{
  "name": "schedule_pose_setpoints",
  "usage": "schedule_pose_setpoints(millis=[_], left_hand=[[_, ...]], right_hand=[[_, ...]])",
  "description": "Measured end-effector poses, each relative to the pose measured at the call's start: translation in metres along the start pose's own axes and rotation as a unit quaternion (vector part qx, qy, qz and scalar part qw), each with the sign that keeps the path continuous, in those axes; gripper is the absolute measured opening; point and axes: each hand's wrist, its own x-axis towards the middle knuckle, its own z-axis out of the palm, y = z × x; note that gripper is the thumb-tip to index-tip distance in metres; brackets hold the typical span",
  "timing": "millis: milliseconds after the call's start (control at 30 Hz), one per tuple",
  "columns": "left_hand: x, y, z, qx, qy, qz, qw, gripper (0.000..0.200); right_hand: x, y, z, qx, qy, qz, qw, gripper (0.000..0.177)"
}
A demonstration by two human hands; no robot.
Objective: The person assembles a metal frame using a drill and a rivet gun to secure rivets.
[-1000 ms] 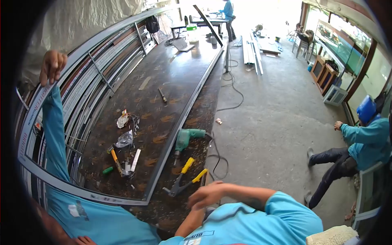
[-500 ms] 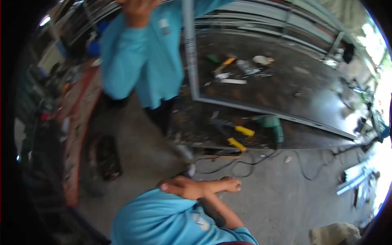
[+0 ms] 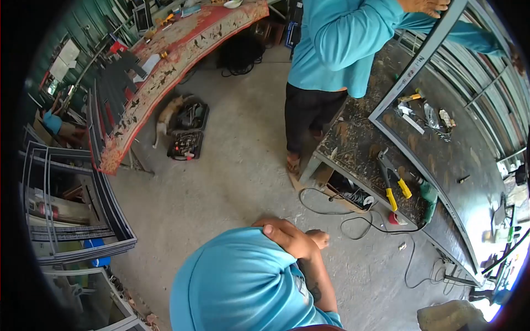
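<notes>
My arms are crossed in front of me, in blue sleeves. My right hand [image 3: 284, 238] is closed around my left arm at the sleeve [image 3: 232, 276], its thumb lying on the cloth. Past my right forearm, my left hand [image 3: 318, 238] shows in part, fingers curled in, with no object visible in it. Across from me a co-worker in a blue shirt [image 3: 342, 49] stands at the dark workbench [image 3: 353, 146]. One of the co-worker's hands [image 3: 425, 6] is at a grey metal frame [image 3: 411, 71] standing on the bench.
Yellow-handled cutters or pliers [image 3: 393, 182] and a green power drill [image 3: 428, 199] lie on the bench. Cables [image 3: 353, 223] trail over the floor. A cat [image 3: 165, 118] is beside an open toolbox [image 3: 187, 129]. A red worktable [image 3: 182, 71] and leaning window frames [image 3: 83, 254] are at left.
My view has swung left, so the co-worker, bench and frame appear further right, and the cat and red table show clearly. My arms stay crossed.
</notes>
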Motion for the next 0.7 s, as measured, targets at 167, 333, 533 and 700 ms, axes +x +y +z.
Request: schedule_pose_setpoints(millis=[167, 333, 533, 700], left_hand=[[-0.017, -0.014, 0.006, 0.056, -0.05, -0.007, 0.997, 0.028], [-0.036, -0.022, 0.015, 0.073, -0.024, -0.03, 0.997, 0.029], [-0.047, -0.026, 0.034, 0.084, -0.002, -0.054, 0.995, 0.029], [-0.054, -0.023, 0.046, 0.09, 0.007, -0.066, 0.994, 0.029]], right_hand=[[0.009, -0.008, 0.019, -0.039, -0.028, 0.029, 0.998, 0.053], [-0.012, -0.008, 0.038, -0.045, -0.061, 0.016, 0.997, 0.051], [-0.057, -0.007, 0.052, -0.053, -0.057, 0.005, 0.997, 0.051], [-0.085, -0.007, 0.059, -0.055, -0.064, 0.004, 0.996, 0.052]])
